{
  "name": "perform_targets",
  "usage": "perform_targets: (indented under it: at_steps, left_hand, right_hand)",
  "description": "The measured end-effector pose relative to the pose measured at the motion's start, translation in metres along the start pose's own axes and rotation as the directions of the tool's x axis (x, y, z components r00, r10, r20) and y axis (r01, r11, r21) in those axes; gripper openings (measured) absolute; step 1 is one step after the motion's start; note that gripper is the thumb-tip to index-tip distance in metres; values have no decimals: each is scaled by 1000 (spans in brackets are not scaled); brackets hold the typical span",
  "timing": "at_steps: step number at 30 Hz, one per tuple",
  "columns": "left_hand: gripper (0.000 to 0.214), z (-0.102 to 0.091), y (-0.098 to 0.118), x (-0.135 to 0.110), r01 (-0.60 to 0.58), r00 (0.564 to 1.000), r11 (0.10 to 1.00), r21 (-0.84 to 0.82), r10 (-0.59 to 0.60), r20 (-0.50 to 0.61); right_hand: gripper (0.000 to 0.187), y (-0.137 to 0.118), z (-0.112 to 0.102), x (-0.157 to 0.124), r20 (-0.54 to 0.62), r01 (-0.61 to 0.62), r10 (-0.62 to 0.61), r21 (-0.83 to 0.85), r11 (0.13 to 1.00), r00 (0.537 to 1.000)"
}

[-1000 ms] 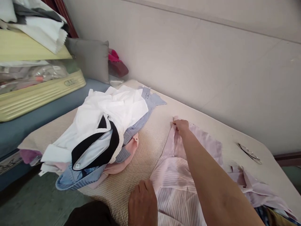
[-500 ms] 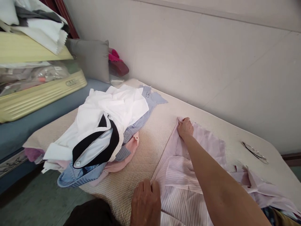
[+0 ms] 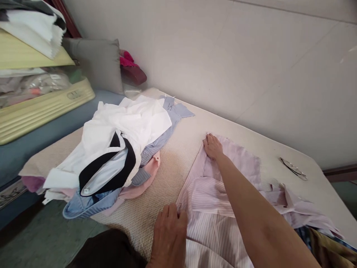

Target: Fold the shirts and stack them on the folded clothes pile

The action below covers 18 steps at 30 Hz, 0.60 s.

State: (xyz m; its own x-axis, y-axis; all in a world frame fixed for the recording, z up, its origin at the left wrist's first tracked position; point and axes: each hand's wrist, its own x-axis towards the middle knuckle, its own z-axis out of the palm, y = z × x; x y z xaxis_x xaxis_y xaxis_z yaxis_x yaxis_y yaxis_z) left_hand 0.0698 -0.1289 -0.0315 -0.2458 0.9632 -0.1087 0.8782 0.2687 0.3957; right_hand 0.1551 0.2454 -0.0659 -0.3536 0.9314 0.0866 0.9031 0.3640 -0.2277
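Observation:
A pale pink striped shirt [image 3: 212,201] lies spread on the bed, its left edge drawn into a fairly straight line. My right hand [image 3: 213,146] reaches across it to the far left corner, fingers bent onto the cloth there. Close to me, my left hand [image 3: 169,232] is closed on the same edge, thumb and fingers pinching the fabric. Part of the shirt is hidden under my right forearm. To the left is a heap of clothes with a white garment [image 3: 125,115] that has a black band on top.
Glasses [image 3: 292,168] lie on the bed at the right. Beneath the white garment are blue striped cloth [image 3: 181,110] and pink cloth [image 3: 147,182]. An open yellow suitcase [image 3: 47,100] and a grey cushion [image 3: 96,65] stand at left. A wall [image 3: 212,56] runs behind the bed.
The whole view has shifted, so things sit slightly further left. My right hand has flattened a little at the shirt's corner. My left hand stays at the near edge.

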Motion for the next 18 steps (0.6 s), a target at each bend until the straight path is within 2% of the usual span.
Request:
perform_targets:
  at_steps: [2, 4, 7, 8, 10, 12, 13, 15, 18]
  left_hand:
    - [33, -6, -1, 1, 17, 998, 1000, -16, -16, 62]
    - [37, -9, -1, 0, 21, 997, 1000, -19, -19, 79]
    - [39, -13, -1, -1, 14, 999, 1000, -1, -14, 38]
    - [39, -14, -1, -2, 16, 999, 1000, 13, -16, 31]
    - [38, -18, 2, -2, 31, 998, 998, 55, -33, 44]
    - [33, -23, 5, -2, 44, 997, 994, 97, -51, 65]
    - [31, -25, 6, -3, 45, 997, 993, 108, -52, 61]
    - [26, -28, 8, -3, 38, 999, 994, 105, -41, 27]
    - [15, -32, 8, -4, 64, 998, 995, 79, -62, -25]
  right_hand:
    - [46, 3, -17, -12, 36, 31, -32, 17, 999, 999]
    - [45, 7, -40, -47, 29, 51, -52, 32, 998, 998]
    - [33, 22, -73, -135, 4, -2, 2, 62, 998, 1000]
    - [28, 28, -82, -169, 45, -55, 52, 68, 996, 998]
    - [23, 41, -93, -230, 133, -133, 127, 41, 990, 983]
    - [14, 49, -98, -275, 140, -161, 159, -1, 987, 977]
    - [10, 50, -97, -290, 123, -138, 143, -44, 989, 982]
    - [21, 45, -94, -303, 91, -38, 54, -166, 985, 994]
    - [33, 31, -88, -300, 126, 126, -87, -341, 932, 988]
